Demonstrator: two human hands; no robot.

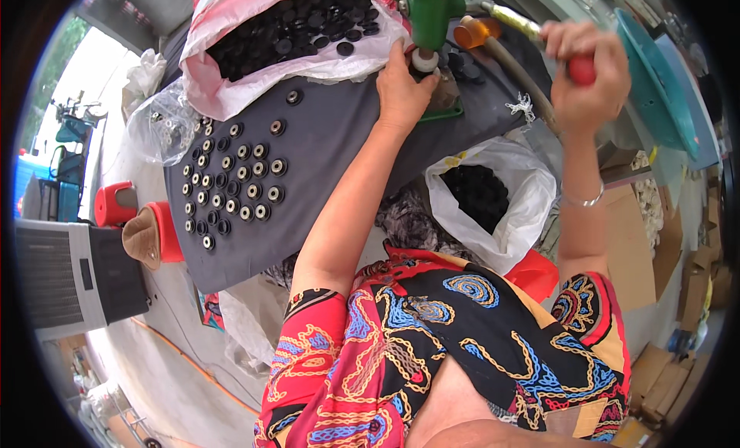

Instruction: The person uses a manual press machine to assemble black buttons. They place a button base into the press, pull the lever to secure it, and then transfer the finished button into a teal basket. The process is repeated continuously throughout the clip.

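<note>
At the back of the dark-covered table stands a green hand press [428, 22] with a white-tipped ram [424, 60]. My left hand [402, 93] reaches under it, thumb and forefinger curved around the tip; what they grip is hidden. My right hand [590, 78], slightly blurred, is closed around the red knob [582, 70] of the press lever [515, 21], raised to the right. Left of my forearm lie several black round parts with metal ring centres [243, 172]. Behind them, an open white sack [202, 74] holds many black discs [284, 45].
A white bag of black parts [493, 151] stands below the table's right side. A wooden handle [524, 82] and an orange container [472, 33] lie beside the press. Clear plastic bag [160, 128], red stool [116, 203] and grey cooler-like box [65, 274] are at left; cardboard [628, 240] at right.
</note>
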